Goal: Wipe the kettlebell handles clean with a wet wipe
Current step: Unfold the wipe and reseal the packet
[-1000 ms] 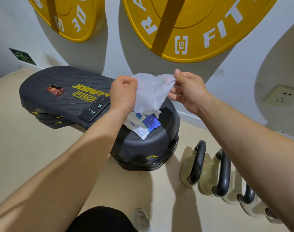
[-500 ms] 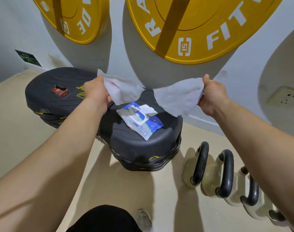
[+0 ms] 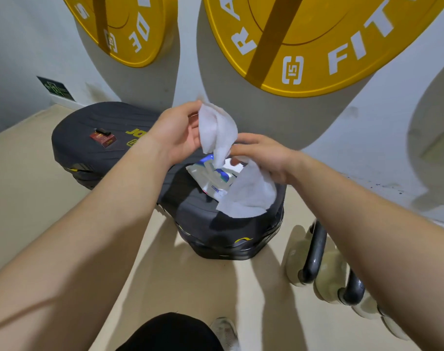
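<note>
My left hand (image 3: pixel 176 134) pinches one white wet wipe (image 3: pixel 217 131) and holds it up above the black step platform (image 3: pixel 198 214). My right hand (image 3: pixel 262 154) grips a second wet wipe (image 3: pixel 248 195), which drapes down onto the platform's right end. Between the two hands lies the wipe pack (image 3: pixel 212 177), white and blue, with its flap open. A row of pale kettlebells with black handles (image 3: pixel 314 252) stands on the floor at the lower right, partly hidden by my right forearm. Neither hand is near them.
A small red box (image 3: pixel 103 138) lies on the platform's left part. Two large yellow weight plates (image 3: pixel 317 46) hang on the wall behind. A wall socket (image 3: pixel 441 150) sits at the right. My shoe (image 3: pixel 224 333) is on the beige floor below.
My hands, spread wide apart with one wipe each, have come back together over the wipe pack. The right hand's wipe now hangs down onto the platform.
</note>
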The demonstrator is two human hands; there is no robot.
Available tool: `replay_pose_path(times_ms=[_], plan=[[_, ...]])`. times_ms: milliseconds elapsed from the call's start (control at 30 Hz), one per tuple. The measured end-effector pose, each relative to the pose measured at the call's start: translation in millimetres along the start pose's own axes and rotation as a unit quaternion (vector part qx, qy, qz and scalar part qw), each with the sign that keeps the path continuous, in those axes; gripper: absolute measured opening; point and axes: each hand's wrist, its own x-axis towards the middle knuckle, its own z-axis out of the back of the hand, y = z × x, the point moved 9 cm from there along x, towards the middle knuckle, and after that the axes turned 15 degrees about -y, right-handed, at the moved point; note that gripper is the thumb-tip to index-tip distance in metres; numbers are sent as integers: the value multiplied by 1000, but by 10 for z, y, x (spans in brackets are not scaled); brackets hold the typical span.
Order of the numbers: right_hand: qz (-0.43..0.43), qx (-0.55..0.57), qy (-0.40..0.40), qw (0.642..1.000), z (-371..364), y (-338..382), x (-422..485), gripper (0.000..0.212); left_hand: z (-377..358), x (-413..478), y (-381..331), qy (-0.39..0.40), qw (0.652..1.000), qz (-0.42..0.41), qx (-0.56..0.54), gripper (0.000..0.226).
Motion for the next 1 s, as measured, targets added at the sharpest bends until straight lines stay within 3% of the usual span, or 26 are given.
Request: replay_pose_path(times_ms=[100, 233, 300, 433, 500, 567, 633, 700, 800, 900, 1000], plan=[[17, 62, -59, 996, -46, 51, 106, 12, 31, 2, 100, 3, 999, -27, 29, 19], [-4, 130, -87, 988, -60, 34, 191, 6, 113, 28, 365, 20, 986, -54, 158, 13], [-16, 151, -79, 985, -117, 2, 239, 23, 125, 55, 514, 37, 988, -26, 146, 17], [-38, 177, -34, 983, -224, -86, 341, 25, 318, 311, 597, -33, 995, -50, 74, 17], [-53, 119, -79, 988, -95, -209, 441, 25, 440, 458, 636, -71, 990, -71, 98, 13], [-57, -35, -144, 987, 126, -394, 583, 23, 544, 596, 728, -104, 979, -80, 158, 17], [-62, -173, -154, 971, 248, -573, 745, 18, 580, 720, 839, -117, 963, -99, 223, 23], [-66, -268, -131, 952, 259, -728, 895, 16, 506, 808, 909, -108, 928, -159, 318, 23], [-55, -364, -109, 923, 219, -854, 1078, 23, 280, 859, 989, -65, 848, -244, 465, 18], [-53, -411, -110, 904, 203, -956, 1196, 23, 112, 940, 1126, -25, 784, -282, 553, 17], [-56, -422, -113, 898, 186, -1060, 1279, 35, 53, 1007, 1207, -16, 718, -307, 625, 14]])
